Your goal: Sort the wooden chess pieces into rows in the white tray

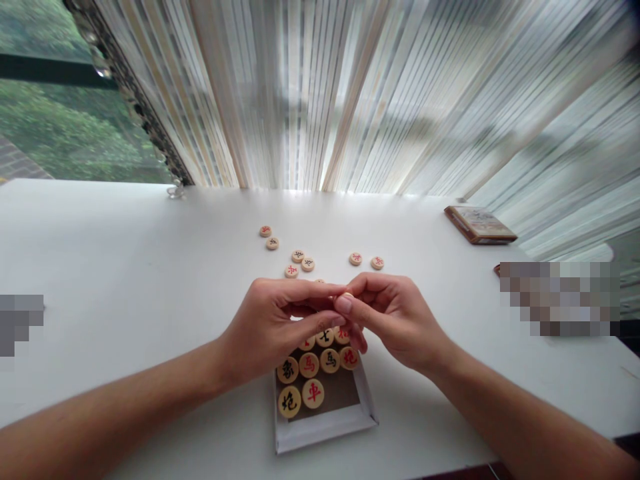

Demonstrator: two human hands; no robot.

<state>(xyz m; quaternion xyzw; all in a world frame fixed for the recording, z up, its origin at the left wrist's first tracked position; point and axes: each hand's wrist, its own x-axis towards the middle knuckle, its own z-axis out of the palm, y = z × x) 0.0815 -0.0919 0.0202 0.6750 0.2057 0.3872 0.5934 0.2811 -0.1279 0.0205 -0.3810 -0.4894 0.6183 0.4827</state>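
My left hand and my right hand meet above a shallow grey-white box. Between their fingertips is a small round Chinese chess piece, of which only a pale edge shows. My right thumb and index finger pinch it, and my left fingertips close in from the other side. Below, wooden Chinese chess pieces with black and red characters lie in rows in the box. In its front row are a black-marked piece and a red-marked piece. My hands cover the box's far part.
Several loose Chinese chess pieces lie scattered on the white table beyond my hands, with two red-marked ones farther right. A flat brown-edged box sits at the back right, near a blurred-out item. String curtains hang behind.
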